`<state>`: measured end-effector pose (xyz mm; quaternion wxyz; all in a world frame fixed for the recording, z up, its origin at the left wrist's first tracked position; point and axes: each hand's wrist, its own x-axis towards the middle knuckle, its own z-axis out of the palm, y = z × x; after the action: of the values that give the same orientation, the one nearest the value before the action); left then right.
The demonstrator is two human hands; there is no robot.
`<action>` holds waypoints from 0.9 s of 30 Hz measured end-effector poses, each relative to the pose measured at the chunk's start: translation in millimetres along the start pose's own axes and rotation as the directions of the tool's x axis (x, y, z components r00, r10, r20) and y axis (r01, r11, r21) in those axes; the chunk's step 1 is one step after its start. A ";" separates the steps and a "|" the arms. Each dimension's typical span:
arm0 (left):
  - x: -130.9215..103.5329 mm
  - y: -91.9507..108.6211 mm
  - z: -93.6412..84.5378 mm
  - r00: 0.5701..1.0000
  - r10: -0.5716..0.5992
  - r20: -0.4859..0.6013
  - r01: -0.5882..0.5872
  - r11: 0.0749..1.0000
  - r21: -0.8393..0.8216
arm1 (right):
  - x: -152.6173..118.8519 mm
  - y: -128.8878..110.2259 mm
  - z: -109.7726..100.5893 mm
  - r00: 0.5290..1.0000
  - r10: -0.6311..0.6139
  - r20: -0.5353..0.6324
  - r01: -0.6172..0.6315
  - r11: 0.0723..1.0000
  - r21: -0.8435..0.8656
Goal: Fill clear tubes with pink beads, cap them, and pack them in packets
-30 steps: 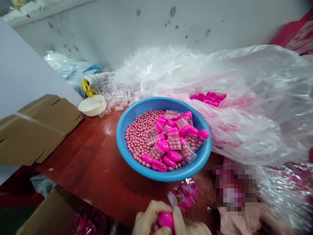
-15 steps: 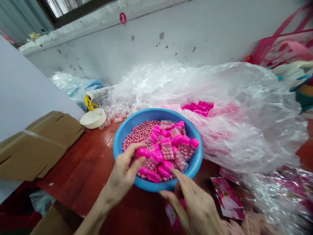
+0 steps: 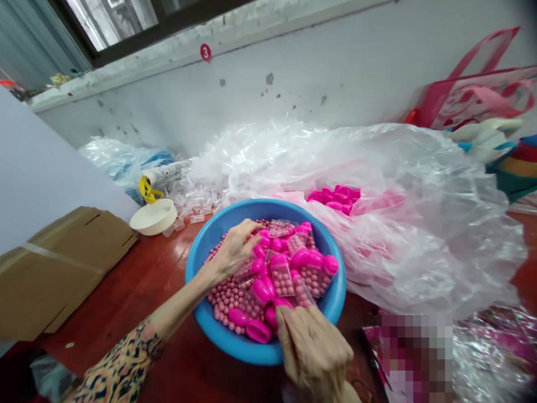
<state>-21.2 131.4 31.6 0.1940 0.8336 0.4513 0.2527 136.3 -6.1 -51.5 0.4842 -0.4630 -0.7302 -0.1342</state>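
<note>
Fingers (image 3: 253,226) of the left hand (image 3: 235,252) are bent and lowered among clear pink-capped containers (image 3: 282,274), which are heaped directly beneath them and to their right; whether anything is grasped there cannot be told. The fingers of the right hand (image 3: 316,347) are drawn together and pointed down at the near edge of the same heap, their tips partly hidden behind the hand, so a grip on a container can be neither confirmed nor ruled out. Both sets of fingers are surrounded by the rim of a blue basin (image 3: 251,354), which is set on a red-brown worktop (image 3: 168,263). Small pink beads (image 3: 229,302) are spread below the left fingers and seen inside the containers. Just left of the right fingers, a hollow pink cap (image 3: 258,331) is turned with its opening in view. Beyond the fingers, to the right, loose pink pieces (image 3: 335,196) are piled in clear plastic sheeting (image 3: 419,224); farther left, a white round dish (image 3: 154,217) is placed beside scattered clear tubes (image 3: 197,218).
</note>
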 end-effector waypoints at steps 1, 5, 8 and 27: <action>11.1 -3.4 1.0 0.999 0.010 0.032 -0.011 1.000 0.023 | 1.3 0.0 -0.9 1.000 0.002 0.007 -0.002 1.000 -0.001; 47.7 -12.9 9.8 0.976 0.043 0.214 -0.062 0.995 0.081 | 7.7 -0.9 -3.4 1.000 0.013 0.022 -0.012 1.000 -0.015; 58.2 -14.1 14.3 0.960 0.035 0.278 -0.068 0.992 0.108 | 8.8 -1.2 -3.4 0.999 0.022 0.023 -0.021 0.999 -0.024; 97.5 -28.1 20.2 0.948 0.003 0.317 -0.027 0.997 0.073 | -15.2 -6.1 12.9 0.997 0.070 -0.038 -0.069 0.997 0.033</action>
<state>17.8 226.9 24.0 0.2302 0.8735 0.4172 0.0997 125.4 -9.4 -69.0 0.5102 -0.4777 -0.7060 -0.1145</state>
